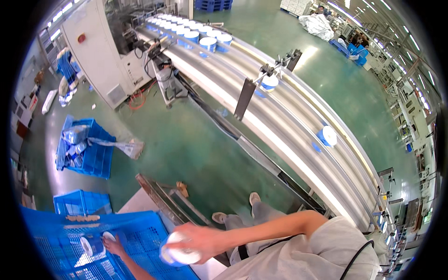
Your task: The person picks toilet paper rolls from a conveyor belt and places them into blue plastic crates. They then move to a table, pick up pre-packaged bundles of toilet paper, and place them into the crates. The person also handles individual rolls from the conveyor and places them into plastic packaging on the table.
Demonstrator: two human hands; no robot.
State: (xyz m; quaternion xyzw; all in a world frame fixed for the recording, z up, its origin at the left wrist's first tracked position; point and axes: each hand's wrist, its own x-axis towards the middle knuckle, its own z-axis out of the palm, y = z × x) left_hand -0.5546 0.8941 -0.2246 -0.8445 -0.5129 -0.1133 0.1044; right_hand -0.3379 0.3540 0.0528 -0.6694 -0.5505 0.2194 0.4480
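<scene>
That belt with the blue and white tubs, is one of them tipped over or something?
Yes. One tub far down the conveyor lies on its side, white lid facing out, while the crowd of tubs at the top stands upright. The right hand holds another tub.

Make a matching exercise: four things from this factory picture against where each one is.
Things:
1. right hand
2. left hand
3. tipped tub
4. blue pallets

Places:
A. inside the blue crate
B. lying alone on the conveyor
C. gripping a white-lidded tub
D. far floor, top of picture

Pairs: 1-C, 2-A, 3-B, 4-D
</scene>
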